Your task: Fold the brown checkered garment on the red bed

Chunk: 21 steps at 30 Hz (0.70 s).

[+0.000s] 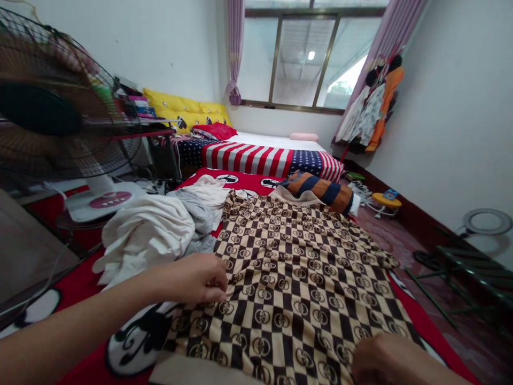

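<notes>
Checked cloth (288, 278) lay spread flat on the red bedspread (82, 275). Left hand (200, 279) pinched its left edge closed; right hand (385, 358) rested on the near corner, its grip hard to tell — mostly out of frame. An uneven pull could wrinkle it, or drag it into the white clothes (148, 235) — just beside.

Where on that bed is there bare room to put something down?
Bare red bedsheet shows left of the checkered garment, below the white clothes pile, and along the right edge. The middle is crowded: left hand and right hand rest on the garment.
</notes>
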Motion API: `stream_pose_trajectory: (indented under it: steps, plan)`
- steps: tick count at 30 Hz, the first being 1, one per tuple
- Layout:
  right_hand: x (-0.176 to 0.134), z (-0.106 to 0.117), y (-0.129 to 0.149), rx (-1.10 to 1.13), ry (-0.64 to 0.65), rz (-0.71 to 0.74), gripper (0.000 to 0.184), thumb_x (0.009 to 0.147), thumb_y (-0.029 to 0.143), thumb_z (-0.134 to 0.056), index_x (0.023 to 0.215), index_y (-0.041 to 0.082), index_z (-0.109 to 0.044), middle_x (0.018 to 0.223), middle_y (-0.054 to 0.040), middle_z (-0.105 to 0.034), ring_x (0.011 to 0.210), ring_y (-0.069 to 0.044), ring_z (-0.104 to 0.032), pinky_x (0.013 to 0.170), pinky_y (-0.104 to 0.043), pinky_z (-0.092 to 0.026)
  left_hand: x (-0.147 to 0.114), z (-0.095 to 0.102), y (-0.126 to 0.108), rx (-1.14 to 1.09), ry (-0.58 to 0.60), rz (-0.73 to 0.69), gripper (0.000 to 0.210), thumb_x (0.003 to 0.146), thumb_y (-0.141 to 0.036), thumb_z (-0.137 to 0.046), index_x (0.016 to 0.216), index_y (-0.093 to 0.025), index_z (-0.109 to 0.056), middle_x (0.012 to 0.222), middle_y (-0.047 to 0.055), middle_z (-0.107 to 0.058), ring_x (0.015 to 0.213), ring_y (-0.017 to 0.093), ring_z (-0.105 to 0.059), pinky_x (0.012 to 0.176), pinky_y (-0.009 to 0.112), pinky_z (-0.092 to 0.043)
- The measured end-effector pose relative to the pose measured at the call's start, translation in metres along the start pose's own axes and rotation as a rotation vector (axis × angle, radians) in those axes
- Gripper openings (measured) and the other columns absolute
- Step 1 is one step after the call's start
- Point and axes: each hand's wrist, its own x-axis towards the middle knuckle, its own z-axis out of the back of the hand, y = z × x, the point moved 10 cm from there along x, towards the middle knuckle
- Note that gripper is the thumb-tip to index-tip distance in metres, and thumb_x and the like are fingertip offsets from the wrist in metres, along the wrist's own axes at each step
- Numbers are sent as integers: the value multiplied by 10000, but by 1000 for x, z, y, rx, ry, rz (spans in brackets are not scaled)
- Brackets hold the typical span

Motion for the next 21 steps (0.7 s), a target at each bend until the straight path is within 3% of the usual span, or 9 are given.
stream_pose_trajectory:
  steps: [2,4,6,7,10,14,17,21]
  plan:
    - [16,19,12,24,-99,73,213,755,131,-512,765,255,-686,748,-21,-680,682,-170,-608,601,-252,-409,18,26,18,33,-119,37,185,800,-301,-589,889,-222,-730,841,34,-679,776,184,-625,748,263,-464]
    - [38,41,24,84,-261,164,165,797,165,-520,806,238,-668,765,-18,-663,687,-152,-586,609,-243,-402,38,69,46,48,-397,121,307,769,-288,-608,1048,-192,-692,1064,81,-665,987,233,-607,894,315,-447]
    - [62,55,32,166,-399,234,140,825,185,-525,847,223,-658,808,-20,-652,719,-143,-578,634,-238,-408,54,102,88,-48,-631,303,449,727,-241,-633,1171,-176,-625,1238,102,-602,1149,252,-539,975,335,-418]
    - [74,58,33,205,-454,257,137,833,187,-527,857,219,-658,827,-22,-648,738,-142,-578,653,-239,-412,61,109,112,-135,-674,427,459,714,-225,-643,1170,-177,-617,1222,96,-616,1136,246,-553,955,329,-438]
    - [100,56,28,282,-580,247,123,835,189,-543,821,214,-663,821,-16,-633,750,-144,-576,676,-248,-412,87,111,156,-253,-637,628,300,724,-251,-646,995,-124,-667,935,100,-709,857,227,-664,735,298,-527]
    - [107,50,14,354,-697,188,120,854,242,-556,790,224,-656,786,3,-629,736,-148,-576,675,-261,-405,101,99,182,-271,-543,761,213,675,-310,-706,734,-108,-679,584,64,-651,583,210,-636,532,271,-491]
    - [103,50,15,396,-713,241,129,865,241,-545,793,228,-651,793,9,-628,752,-145,-580,694,-262,-411,103,94,181,-216,-520,781,172,623,-294,-734,617,-135,-668,502,37,-602,578,218,-623,535,271,-465]
    - [100,51,17,395,-716,259,123,854,206,-551,780,227,-647,787,11,-621,748,-142,-580,690,-259,-407,102,105,163,-93,-618,732,106,637,-272,-701,651,-170,-675,678,43,-678,794,235,-649,685,263,-471]
